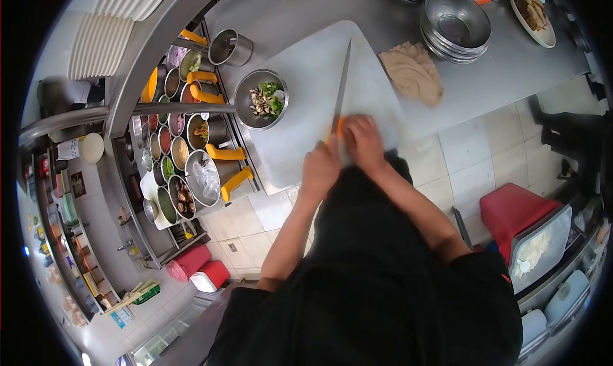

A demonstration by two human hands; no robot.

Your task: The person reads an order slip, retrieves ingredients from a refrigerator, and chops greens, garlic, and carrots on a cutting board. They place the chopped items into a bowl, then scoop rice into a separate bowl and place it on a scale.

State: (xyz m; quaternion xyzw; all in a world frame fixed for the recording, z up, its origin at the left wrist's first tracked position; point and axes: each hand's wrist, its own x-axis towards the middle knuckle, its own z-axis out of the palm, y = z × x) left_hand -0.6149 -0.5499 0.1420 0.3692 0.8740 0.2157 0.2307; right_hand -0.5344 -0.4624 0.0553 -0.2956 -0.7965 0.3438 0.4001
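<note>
A white cutting board (300, 66) lies on the steel counter (491, 72). My left hand (319, 168) is closed around the handle of a long knife (343, 79), whose blade points away from me across the board. My right hand (364, 139) sits just beside it with curled fingers pressed on a small orange piece (339, 126) on the board. Most of that piece is hidden between my hands. A steel bowl of chopped vegetables (262, 100) stands at the board's left edge.
A tan cloth (412, 75) lies right of the board, near stacked steel bowls (454, 24) and a plate of food (535, 12). Pots with orange handles (191, 136) fill a rack on the left. A red bin (514, 209) and another person's legs (568, 133) are at right.
</note>
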